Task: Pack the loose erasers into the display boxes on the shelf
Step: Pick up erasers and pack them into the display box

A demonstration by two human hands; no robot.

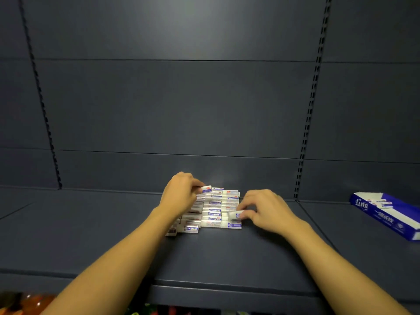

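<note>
A dark shelf (113, 235) carries everything. A blue display box (386, 214) lies far right, erasers seen inside. At the centre, a block of stacked erasers (214, 210) is flanked by both hands. One eraser (206, 189) is pinched by the left hand (179, 192) at the back; another eraser (235, 214) is gripped in the right hand's (266, 210) curled fingers (246, 215).

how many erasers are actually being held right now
2. The left hand pinches one eraser at the far-left corner of the eraser pile; the right hand pinches another eraser at the pile's near-right edge. Fingers may hide more.
</note>
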